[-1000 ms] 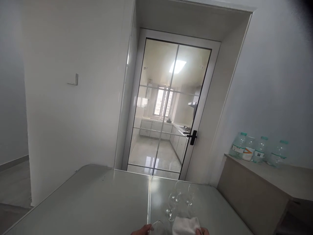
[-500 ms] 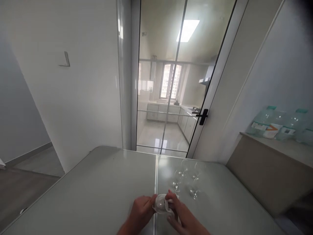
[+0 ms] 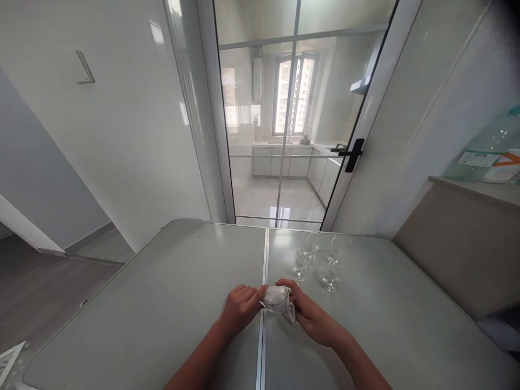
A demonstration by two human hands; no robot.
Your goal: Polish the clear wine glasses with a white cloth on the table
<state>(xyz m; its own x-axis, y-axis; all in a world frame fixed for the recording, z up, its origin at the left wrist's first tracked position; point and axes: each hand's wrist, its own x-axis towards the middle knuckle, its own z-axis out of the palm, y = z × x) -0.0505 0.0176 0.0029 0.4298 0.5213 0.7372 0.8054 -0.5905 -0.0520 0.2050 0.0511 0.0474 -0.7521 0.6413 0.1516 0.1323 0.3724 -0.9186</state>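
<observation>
Over the table's centre seam, a clear glass (image 3: 275, 296) lies sideways between my hands. My left hand (image 3: 242, 307) is closed around its left end; the fingers hide that part, so I cannot see a stem or foot. My right hand (image 3: 307, 310) is closed on a thin whitish cloth (image 3: 291, 313) at the glass's right end, and a corner of the cloth hangs down. Just beyond my right hand, several clear stemmed glasses stand upright, among them a near-left glass (image 3: 299, 264) and a near-right glass (image 3: 330, 280).
The grey table (image 3: 195, 281) has a metal strip down its middle. A glass-paned door (image 3: 260, 200) with a black handle (image 3: 355, 155) stands beyond its far edge. At the right, a ledge (image 3: 479, 190) holds plastic bottles (image 3: 485, 154).
My view has tilted down and shifted. My right hand has turned, and the cloth now hangs lower at the right of the glass. My left hand keeps its grip.
</observation>
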